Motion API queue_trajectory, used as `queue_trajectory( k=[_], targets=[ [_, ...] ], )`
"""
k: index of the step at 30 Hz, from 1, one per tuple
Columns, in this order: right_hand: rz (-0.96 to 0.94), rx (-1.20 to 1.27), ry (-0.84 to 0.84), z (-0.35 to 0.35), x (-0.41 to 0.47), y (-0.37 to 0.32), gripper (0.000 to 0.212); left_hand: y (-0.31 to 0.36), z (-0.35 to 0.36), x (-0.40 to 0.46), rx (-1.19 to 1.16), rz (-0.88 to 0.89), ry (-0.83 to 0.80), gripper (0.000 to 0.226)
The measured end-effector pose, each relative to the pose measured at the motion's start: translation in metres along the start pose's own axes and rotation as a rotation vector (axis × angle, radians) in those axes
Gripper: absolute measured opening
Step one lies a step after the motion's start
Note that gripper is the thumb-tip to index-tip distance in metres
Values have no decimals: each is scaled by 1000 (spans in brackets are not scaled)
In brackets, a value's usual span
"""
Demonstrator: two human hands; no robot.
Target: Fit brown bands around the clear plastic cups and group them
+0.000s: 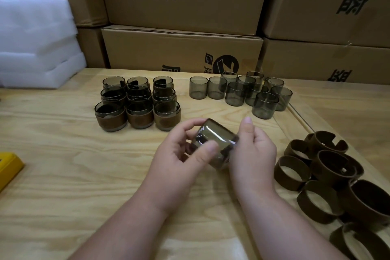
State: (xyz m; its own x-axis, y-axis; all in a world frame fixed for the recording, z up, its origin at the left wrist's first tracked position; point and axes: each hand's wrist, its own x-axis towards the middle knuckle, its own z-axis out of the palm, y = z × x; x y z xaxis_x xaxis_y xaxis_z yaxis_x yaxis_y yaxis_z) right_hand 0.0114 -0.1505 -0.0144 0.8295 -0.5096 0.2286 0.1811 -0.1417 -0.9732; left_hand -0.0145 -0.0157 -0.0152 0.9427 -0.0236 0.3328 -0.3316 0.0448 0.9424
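Head view: the left hand [179,154] and right hand [253,150] both grip one tilted bare cup [217,141]; loose bands [329,167] lie right, nearer the right hand.

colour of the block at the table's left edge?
Yellow. The block sits at the left edge of the wooden table; head view, the only one, shows it.

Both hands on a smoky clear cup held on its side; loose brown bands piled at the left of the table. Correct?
Wrong side. The head view shows the loose brown bands at the right. Left hand and right hand do hold the smoky clear cup on its side.
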Motion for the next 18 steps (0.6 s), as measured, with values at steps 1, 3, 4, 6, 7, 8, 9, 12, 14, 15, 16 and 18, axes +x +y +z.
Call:
queue_trajectory(
  k=[1,3,4,6,7,8,9,12,14,15,16,18],
  targets=[
    [-43,-13,-13,1,-3,0,50,0,-1,1,-41,-2,23,45],
    [-113,-34,-41,2,-7,-1,44,-2,-3,2,-125,-43,62,55],
    [-144,-44,-48,2,-8,-1,42,-4,-4,3,-162,-70,78,61],
    [-197,-62,-57,2,-10,-3,39,-5,-4,4,-197,-92,98,65],
    [-215,-75,-60,2,-11,-4,38,-4,-4,4,-195,-91,100,63],
    [-229,-89,-62,3,-11,-5,36,-3,-3,4,-178,-85,99,60],
    [-239,-101,-64,3,-12,-4,35,-4,-2,4,-145,-80,102,56],
    [-269,-138,-82,2,-12,-4,30,-6,-2,4,-27,-99,138,52],
    [-332,-204,-48,2,-13,-6,21,-7,-2,5,88,-129,151,61],
    [-362,-241,-13,3,-14,-7,15,-7,-2,5,159,-132,152,64],
    [-371,-283,19,4,-14,-8,6,-8,-1,5,223,-121,148,65],
    [-333,-376,45,4,-15,-9,9,-10,1,5,306,-96,110,66]
  ],
)
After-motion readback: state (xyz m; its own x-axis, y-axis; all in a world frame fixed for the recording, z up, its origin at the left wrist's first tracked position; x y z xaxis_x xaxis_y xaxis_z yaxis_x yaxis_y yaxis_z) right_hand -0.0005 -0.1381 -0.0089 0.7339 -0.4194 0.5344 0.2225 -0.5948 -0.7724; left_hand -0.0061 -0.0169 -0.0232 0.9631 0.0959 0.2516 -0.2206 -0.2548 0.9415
